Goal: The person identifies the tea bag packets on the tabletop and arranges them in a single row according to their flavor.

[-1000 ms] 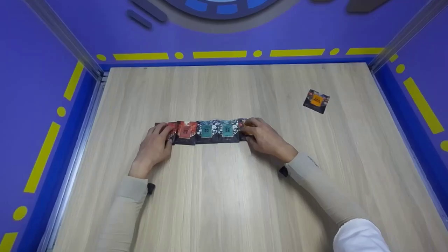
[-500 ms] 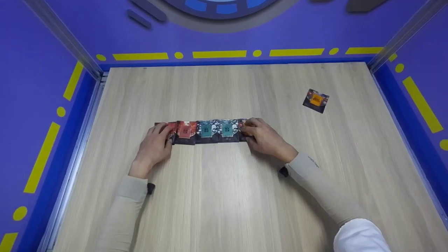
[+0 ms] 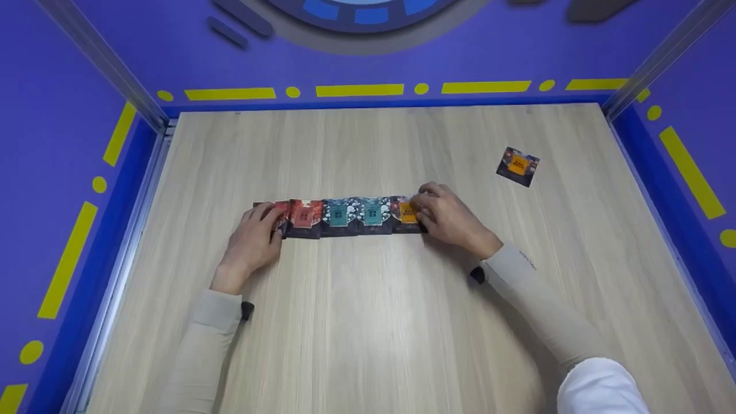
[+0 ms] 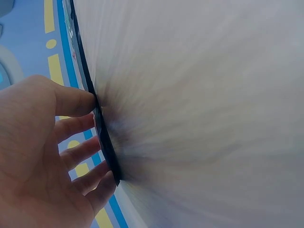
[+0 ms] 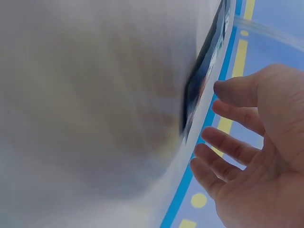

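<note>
Several flat square packets lie in an overlapping row across the middle of the table. At its left end is a red packet (image 3: 281,208), mostly hidden by my left hand (image 3: 252,237), whose fingertips and thumb rest on it. Beside it lie another red packet (image 3: 305,218), two teal-labelled packets, one left (image 3: 338,216) and one right (image 3: 374,216), and an orange-labelled packet (image 3: 403,215) at the right end. Over that orange-labelled packet's right side hovers my right hand (image 3: 451,221). In the right wrist view its fingers are loosely spread and apart from the packet.
A separate orange-labelled packet (image 3: 518,167) lies tilted at the back right of the wood-grain table (image 3: 356,322). Purple walls with yellow markings (image 3: 359,89) enclose the back and both sides. A metal rail (image 3: 123,247) runs along the left edge.
My right hand has drawn away to the right and come off the right-end packet, uncovering its orange label. The left hand and the row have stayed in place.
</note>
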`<control>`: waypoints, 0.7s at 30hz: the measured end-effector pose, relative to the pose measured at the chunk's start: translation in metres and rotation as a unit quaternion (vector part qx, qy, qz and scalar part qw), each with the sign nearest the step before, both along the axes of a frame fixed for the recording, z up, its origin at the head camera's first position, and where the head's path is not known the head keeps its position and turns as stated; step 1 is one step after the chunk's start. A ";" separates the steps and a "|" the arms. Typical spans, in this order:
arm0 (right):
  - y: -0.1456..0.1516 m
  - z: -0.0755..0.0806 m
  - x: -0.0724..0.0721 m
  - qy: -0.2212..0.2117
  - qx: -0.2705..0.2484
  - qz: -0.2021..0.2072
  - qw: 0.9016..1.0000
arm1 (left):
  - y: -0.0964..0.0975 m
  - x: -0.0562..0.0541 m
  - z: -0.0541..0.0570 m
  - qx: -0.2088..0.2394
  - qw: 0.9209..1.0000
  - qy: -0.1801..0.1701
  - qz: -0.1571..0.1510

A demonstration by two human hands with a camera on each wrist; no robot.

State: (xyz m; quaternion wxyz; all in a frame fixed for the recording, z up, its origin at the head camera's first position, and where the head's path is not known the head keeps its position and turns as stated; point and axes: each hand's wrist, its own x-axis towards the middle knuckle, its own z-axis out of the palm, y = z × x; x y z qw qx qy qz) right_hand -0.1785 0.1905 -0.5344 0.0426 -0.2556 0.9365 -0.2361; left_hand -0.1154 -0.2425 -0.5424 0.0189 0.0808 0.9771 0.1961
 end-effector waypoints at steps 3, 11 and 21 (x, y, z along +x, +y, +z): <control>0.012 -0.001 -0.007 -0.003 -0.004 -0.018 1.000 | 0.000 0.001 0.000 -0.001 1.000 -0.003 0.002; 0.047 0.000 -0.026 0.020 -0.008 -0.056 0.998 | 0.000 0.001 0.000 0.000 1.000 -0.003 0.006; 0.087 0.000 -0.045 0.037 -0.017 -0.121 0.992 | 0.001 0.001 0.000 -0.002 1.000 0.000 0.003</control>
